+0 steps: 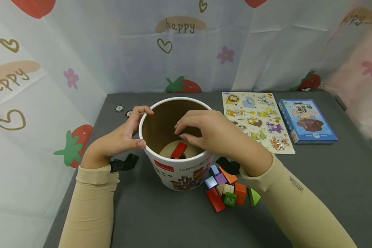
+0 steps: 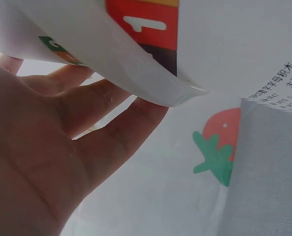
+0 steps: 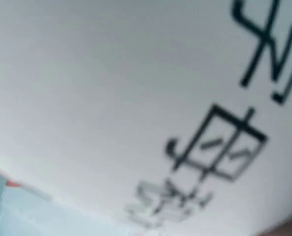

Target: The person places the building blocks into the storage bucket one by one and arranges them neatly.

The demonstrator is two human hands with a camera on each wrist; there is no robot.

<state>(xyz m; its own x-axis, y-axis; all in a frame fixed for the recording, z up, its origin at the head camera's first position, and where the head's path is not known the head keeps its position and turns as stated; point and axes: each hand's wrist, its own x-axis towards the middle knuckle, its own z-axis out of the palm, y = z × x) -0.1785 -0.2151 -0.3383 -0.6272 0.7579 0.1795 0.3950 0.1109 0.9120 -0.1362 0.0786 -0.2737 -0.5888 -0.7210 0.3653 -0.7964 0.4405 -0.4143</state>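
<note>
Right hand (image 1: 206, 129), red block (image 1: 178, 150) below.

Close beside my right hand (image 1: 206, 130) curves a smooth white bucket wall (image 3: 86, 98), printed with slanting black characters (image 3: 242, 124), the smallest badly blurred. Past its edge from my hand lies a pale blue patch (image 3: 30, 211) with a thin red sliver (image 3: 12, 184).

Pale backdrop (image 1: 130, 58): printed hearts (image 1: 169, 51), flowers (image 1: 225, 55), strawberries (image 1: 190, 86). Dark grey tabletop (image 1: 155, 220) before it.

soft light, shadow inside the bucket (image 1: 180, 174), blurry lettering (image 3: 227, 142) in the right wrist view
</note>
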